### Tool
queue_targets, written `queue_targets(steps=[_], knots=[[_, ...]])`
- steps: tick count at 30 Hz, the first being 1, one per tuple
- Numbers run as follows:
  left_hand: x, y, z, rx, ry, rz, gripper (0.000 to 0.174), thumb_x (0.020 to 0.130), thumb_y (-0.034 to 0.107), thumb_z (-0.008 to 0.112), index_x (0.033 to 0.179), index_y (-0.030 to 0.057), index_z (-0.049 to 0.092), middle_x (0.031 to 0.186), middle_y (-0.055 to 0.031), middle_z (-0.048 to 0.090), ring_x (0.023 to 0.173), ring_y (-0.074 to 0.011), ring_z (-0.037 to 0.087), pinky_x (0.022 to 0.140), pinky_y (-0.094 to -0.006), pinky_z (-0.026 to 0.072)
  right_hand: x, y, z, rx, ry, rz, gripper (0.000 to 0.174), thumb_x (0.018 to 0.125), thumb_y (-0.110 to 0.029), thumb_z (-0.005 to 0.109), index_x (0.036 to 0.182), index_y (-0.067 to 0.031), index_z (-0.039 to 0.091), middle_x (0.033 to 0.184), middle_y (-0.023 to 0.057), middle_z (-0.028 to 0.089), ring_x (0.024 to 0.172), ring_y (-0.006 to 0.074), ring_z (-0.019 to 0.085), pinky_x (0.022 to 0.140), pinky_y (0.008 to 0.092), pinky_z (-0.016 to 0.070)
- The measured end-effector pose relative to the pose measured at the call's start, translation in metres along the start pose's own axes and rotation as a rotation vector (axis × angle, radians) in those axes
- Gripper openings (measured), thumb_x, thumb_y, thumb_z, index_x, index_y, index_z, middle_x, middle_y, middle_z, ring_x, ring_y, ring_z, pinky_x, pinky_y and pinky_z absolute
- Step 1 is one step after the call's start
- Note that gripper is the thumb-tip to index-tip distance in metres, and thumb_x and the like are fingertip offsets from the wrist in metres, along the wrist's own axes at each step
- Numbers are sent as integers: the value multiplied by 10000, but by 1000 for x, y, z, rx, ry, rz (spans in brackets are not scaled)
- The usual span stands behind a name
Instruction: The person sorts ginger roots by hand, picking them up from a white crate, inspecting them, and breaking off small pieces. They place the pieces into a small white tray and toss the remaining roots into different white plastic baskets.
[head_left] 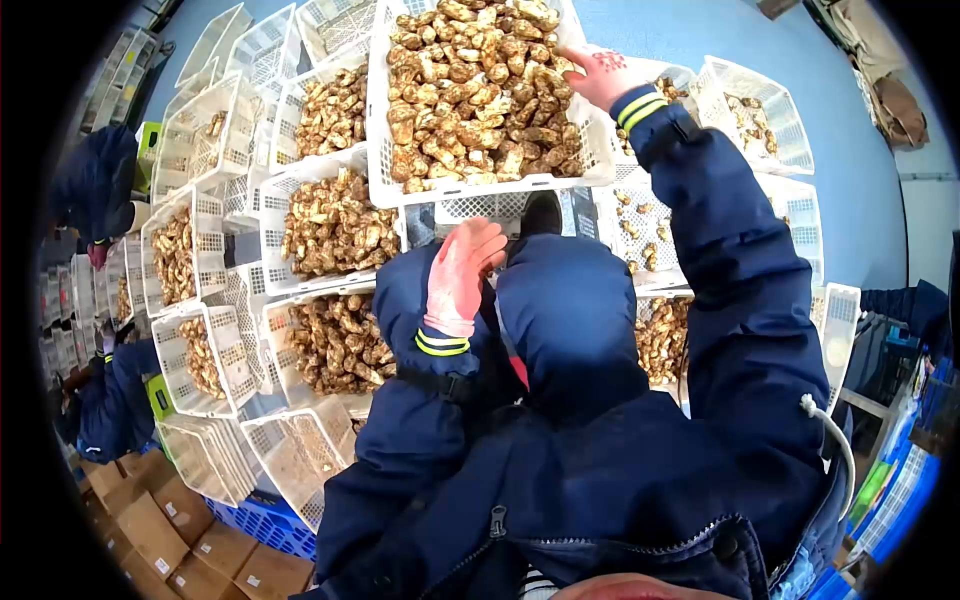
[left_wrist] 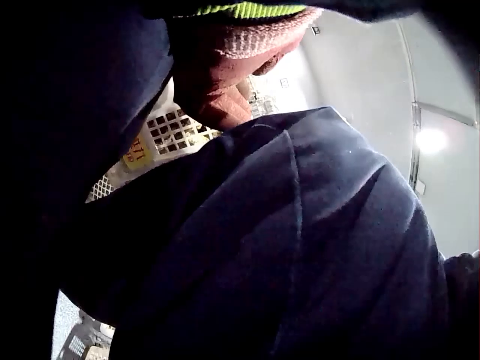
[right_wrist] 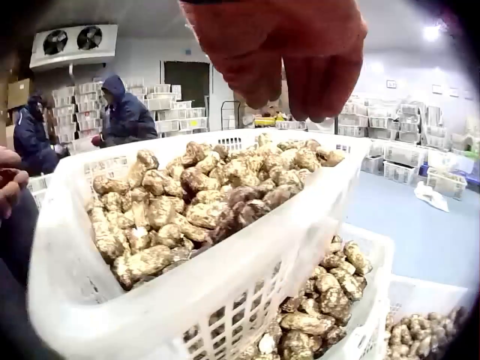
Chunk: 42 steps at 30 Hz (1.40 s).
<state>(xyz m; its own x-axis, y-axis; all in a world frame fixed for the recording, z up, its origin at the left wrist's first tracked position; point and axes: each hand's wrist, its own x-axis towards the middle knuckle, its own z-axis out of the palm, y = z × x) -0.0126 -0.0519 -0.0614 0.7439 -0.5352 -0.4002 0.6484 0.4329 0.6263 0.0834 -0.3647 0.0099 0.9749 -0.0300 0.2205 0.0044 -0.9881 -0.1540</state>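
A white plastic basket point(head_left: 490, 188) point(right_wrist: 225, 300) full of brown-and-cream mushrooms point(head_left: 470, 95) point(right_wrist: 202, 195) stands in front of the person's knees. Over its right rim in the head view reaches the gloved right hand point(head_left: 602, 78) point(right_wrist: 281, 52), fingers pointing down a little above the mushrooms in the right wrist view, with nothing seen in them. The left hand point(head_left: 465, 275), in a pinkish glove, hangs open above the left knee, near the basket's front rim and holding nothing. Sleeve and trousers hide most of the left wrist view, where part of the left hand point(left_wrist: 225, 82) shows.
Baskets of sorted mushrooms point(head_left: 340, 225) stand at the left, and sparsely filled ones point(head_left: 645, 230) at the right. Empty baskets point(head_left: 300, 455) sit at lower left beside cardboard boxes point(head_left: 160, 530). Two other people point(right_wrist: 127, 112) are across the blue floor point(head_left: 690, 35).
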Motion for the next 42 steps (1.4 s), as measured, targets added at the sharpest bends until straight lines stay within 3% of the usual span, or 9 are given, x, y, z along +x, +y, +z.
queue_targets(steps=[10, 14, 16, 18, 20, 22, 29, 34, 42], knots=[[-1, 2, -3, -13, -45, -24, 424, 898, 328, 445, 1177, 9, 446, 1120, -149, 536, 979, -255, 543, 838, -358, 432, 33, 2, 48, -291, -367, 8, 491, 804, -234, 518, 1277, -207, 390, 999, 173, 601, 926, 294, 577, 808, 382, 456], [-1, 2, -3, -37, -26, -36, 417, 900, 317, 446, 1166, -3, 454, 1094, -150, 551, 961, -260, 550, 827, -354, 434, 21, -2, 33, -36, -273, 92, 479, 777, -161, 517, 1249, -164, 433, 1026, 173, 587, 955, 279, 566, 849, 331, 437], [0, 2, 0, -43, -53, 13, 408, 900, 307, 448, 1150, -15, 461, 1076, -155, 558, 946, -259, 555, 816, -351, 438, 6, -17, -8, 293, -325, 176, 485, 773, -172, 545, 1245, -129, 440, 963, 145, 605, 914, 202, 577, 826, 286, 441], [-1, 0, 2, -14, -63, 32, 401, 900, 304, 450, 1132, -23, 472, 1062, -154, 565, 936, -253, 560, 801, -346, 443, -17, 3, 1, 1038, -228, 186, 445, 820, -153, 528, 1240, -40, 438, 1058, 123, 576, 971, 177, 547, 868, 300, 416], [-3, 0, 2, -6, -53, 8, 403, 899, 310, 451, 1127, -22, 475, 1061, -151, 567, 936, -245, 560, 789, -337, 445, -41, -15, -14, 1506, -117, 373, 451, 851, -96, 505, 1271, -1, 370, 1125, 133, 525, 1024, 213, 518, 912, 321, 394], [-3, 1, 1, -29, -46, -16, 401, 901, 311, 448, 1124, -21, 477, 1057, -150, 569, 927, -242, 561, 780, -329, 445, -55, -18, -11, 1866, -96, 299, 492, 857, -82, 489, 1307, -13, 302, 1195, 160, 471, 1099, 248, 472, 939, 363, 378], [-1, -2, 0, 32, -34, 1, 363, 914, 275, 407, 1127, -11, 478, 1039, -129, 580, 930, -232, 564, 787, -326, 443, -51, -48, -22, 1790, -223, 220, 559, 843, -158, 501, 1328, -26, 257, 1212, 142, 464, 1063, 218, 488, 922, 371, 365], [-3, 3, 3, 68, -44, -16, 375, 918, 296, 395, 1157, 16, 466, 1106, -132, 544, 987, -244, 546, 826, -342, 437, -55, -58, -25, 1834, -101, 90, 538, 776, -126, 564, 1243, 50, 365, 808, 43, 544, 866, 184, 541, 857, 316, 385], [-3, 2, 6, 93, -27, -31, 467, 914, 381, 384, 1189, 7, 431, 1117, -139, 535, 994, -247, 532, 836, -347, 426, -60, -94, -21, 1803, -418, 99, 465, 775, -148, 618, 1172, 18, 443, 1021, 111, 576, 971, 180, 528, 866, 273, 384]])
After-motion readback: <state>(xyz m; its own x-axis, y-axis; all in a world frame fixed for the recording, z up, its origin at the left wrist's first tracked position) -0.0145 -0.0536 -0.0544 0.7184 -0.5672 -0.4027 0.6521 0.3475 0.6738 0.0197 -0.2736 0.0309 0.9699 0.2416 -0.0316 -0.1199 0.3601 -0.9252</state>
